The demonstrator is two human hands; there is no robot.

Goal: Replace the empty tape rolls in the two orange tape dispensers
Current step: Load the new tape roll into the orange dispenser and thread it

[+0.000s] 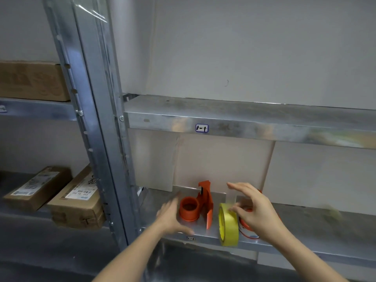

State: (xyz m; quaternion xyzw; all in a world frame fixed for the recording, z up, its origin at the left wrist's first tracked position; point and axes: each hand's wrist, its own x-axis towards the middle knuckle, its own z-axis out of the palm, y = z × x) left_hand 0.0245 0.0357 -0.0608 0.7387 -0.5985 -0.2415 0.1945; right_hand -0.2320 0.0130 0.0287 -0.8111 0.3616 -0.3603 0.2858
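An orange tape dispenser [200,202] stands on the metal shelf [305,226], its round hub bare of tape. My left hand [172,215] is blurred, fingers spread, just left of that hub and holding nothing. A yellow tape roll [227,224] stands on edge near the shelf's front lip. My right hand [254,208] pinches a clear strip of tape [231,195] that rises from the yellow roll. Behind that hand, a second orange and white dispenser [247,228] is mostly hidden.
A steel upright post [97,127] stands at the left of the bay. An upper shelf [244,121] hangs over the work area. Cardboard boxes [75,202] lie on the neighbouring shelf to the left. White panels back the bay.
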